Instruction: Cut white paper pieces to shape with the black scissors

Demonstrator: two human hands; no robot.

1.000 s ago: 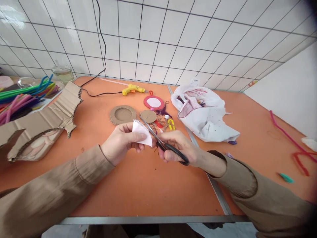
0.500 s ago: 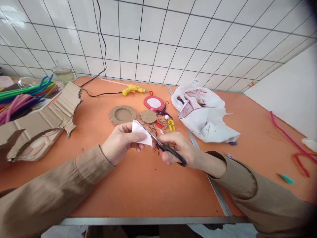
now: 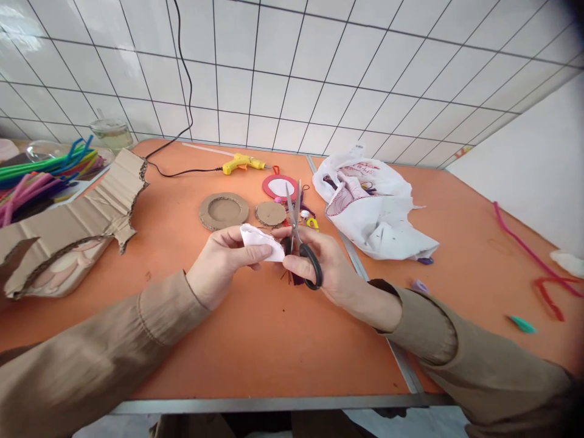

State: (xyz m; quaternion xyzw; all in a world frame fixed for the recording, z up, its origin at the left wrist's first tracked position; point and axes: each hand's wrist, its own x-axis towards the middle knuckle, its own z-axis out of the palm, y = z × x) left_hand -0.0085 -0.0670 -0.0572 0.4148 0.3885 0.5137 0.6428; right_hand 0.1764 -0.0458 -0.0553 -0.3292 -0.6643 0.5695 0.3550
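Scissors [image 3: 295,232] sit in the person's right hand [image 3: 335,267], which is clamped around the black handles; the blades are parted in a narrow V, tips pointing away toward the tiled wall [image 3: 274,91]. The left hand [image 3: 219,261] pinches a small white piece [image 3: 260,244] between thumb and fingers, over the near part of the orange bench [image 3: 255,353]. That piece is curled along its far edge, and from where I stand I can't tell whether it's paper or cloth. The blades aren't across it; whether a handle brushes its right end is hard to see.

Just beyond the hands lie a hollowed cardboard round [image 3: 224,211] and, beside it, a smaller cardboard disc [image 3: 271,213]. Behind the scissor tips is a red-rimmed white disc [image 3: 276,187], with a yellow glue gun [image 3: 241,163] near it, farther back to the left. A crumpled white plastic bag [image 3: 374,213] slumps right of the bench's metal seam. Over on the left, a jagged sheet of cardboard [image 3: 86,210] lies near a heap of bright fuzzy stems [image 3: 41,176].
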